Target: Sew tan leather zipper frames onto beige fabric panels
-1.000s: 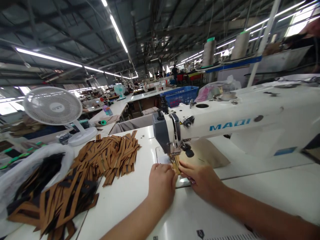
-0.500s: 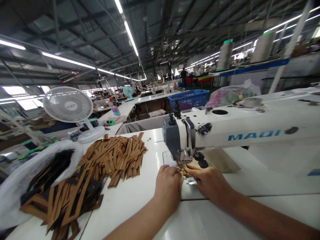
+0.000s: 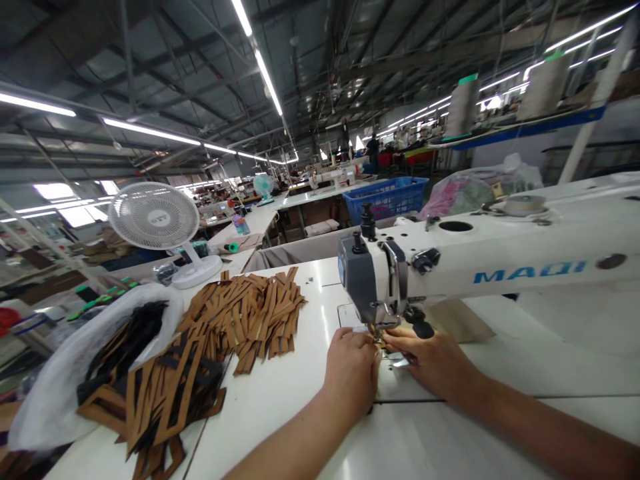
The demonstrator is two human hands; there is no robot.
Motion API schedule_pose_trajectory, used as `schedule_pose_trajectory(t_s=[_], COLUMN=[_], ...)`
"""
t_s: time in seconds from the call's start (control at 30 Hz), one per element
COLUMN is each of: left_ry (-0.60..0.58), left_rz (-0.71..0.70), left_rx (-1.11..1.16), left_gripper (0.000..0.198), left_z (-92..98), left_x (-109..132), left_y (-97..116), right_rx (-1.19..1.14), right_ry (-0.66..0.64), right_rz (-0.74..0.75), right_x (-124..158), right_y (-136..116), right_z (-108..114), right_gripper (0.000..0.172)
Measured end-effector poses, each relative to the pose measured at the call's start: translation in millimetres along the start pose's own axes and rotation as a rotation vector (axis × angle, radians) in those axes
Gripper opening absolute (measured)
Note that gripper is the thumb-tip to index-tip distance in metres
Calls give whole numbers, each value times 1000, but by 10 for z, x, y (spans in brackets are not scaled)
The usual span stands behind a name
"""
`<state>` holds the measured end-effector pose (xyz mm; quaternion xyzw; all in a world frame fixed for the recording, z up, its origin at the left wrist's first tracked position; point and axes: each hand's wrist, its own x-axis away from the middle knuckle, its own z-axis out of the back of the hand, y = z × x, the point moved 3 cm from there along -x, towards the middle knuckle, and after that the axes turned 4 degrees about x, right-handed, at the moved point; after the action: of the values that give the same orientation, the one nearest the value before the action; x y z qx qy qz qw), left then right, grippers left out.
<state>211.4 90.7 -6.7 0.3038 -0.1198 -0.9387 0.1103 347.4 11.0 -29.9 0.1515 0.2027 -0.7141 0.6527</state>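
Observation:
My left hand (image 3: 353, 370) is closed, fingers curled at the left side of the needle of a white and grey sewing machine (image 3: 367, 277). From the right, my right hand (image 3: 440, 363) pinches with its fingertips close to the presser foot. Between both hands a small brown strip (image 3: 384, 346) shows under the foot, mostly covered by fingers. Silver pointed blades (image 3: 399, 362), like thread snips, stick out beneath my right palm; their handle is hidden. Left of my hands lies a heap of brown strips (image 3: 260, 307), with brown and black frame-shaped pieces (image 3: 165, 387) nearer me.
A white plastic bag (image 3: 47, 393) holding dark pieces lies at the left. Behind the heap stands a white fan (image 3: 155, 217). Beige fabric (image 3: 463, 321) lies under the machine arm. Beyond the table are a blue basket (image 3: 385, 197) and thread cones (image 3: 461, 110).
The whole view has shifted, so everything sits slightly farther right. Both hands keep their places at the needle, with hardly any change in finger pose.

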Motion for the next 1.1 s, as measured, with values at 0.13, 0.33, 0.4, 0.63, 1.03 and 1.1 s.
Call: schedule_pose_trajectory(t_s=[0.13,0.33,0.4,0.63,1.03,1.1], left_ry=[4,42,56,125,-27,-21], left_rz=[-8,-17,-23,23,124,109], left_rx=[-5,-15,-15,17,64,65], left_gripper=[15,14,14,16,26,27], left_z=[-12,-39,-52,-29,22,9], left_x=[-2,19,23,71,174,163], left_y=[-14,-11,-14,1,212,200], right_rx=[2,36,48,96,-260,-168], right_ry=[-18,2,9,0,-39,-46], right_rz=[6,4,14,9,6,-72], right_x=[-14,-27,-30,-37,538,394], right_y=[-17,-64,-75,-48,-173,-45], right_z=[11,25,18,13,347,404], right_gripper=[41,42,42,41,34,38])
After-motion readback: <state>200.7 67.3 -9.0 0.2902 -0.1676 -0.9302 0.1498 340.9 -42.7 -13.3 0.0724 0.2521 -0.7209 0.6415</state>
